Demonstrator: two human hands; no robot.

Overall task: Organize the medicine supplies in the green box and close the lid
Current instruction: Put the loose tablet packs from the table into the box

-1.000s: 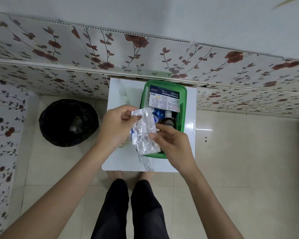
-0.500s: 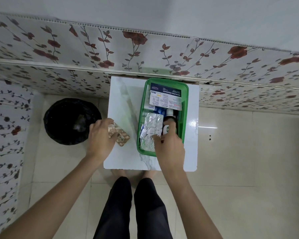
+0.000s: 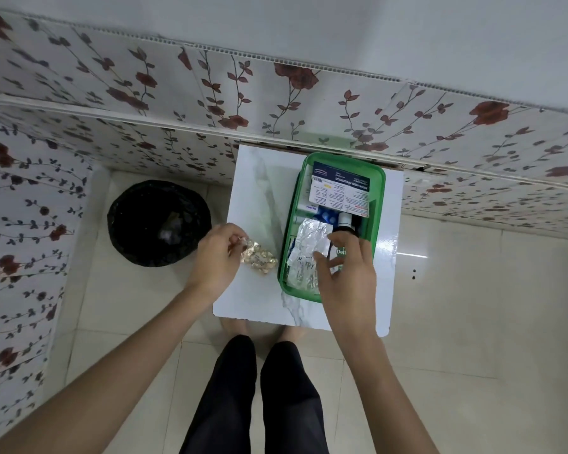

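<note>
Head cam looks straight down on a small white table pushed against a flowery wall, with the green box standing on its right half, long axis running near to far. No lid anywhere that I can see.

The gold pill strip is the one supply outside the box, lying on the table just left of its near-left corner. The left hand is right on it, fingertips pinching its left end, so that hand is clearly the closer one; the strip only has to go a short way right, over the box's left wall.

The right hand hovers over the near end of the box, fingers loosely spread, not gripping anything as far as I can tell, touching or just above the silver foil pack. That hand and the pack sit in the likely drop spot. Farther in are a dark bottle, something blue I can't make out, and a white dressing box. A black bin stands on the floor to the left.
</note>
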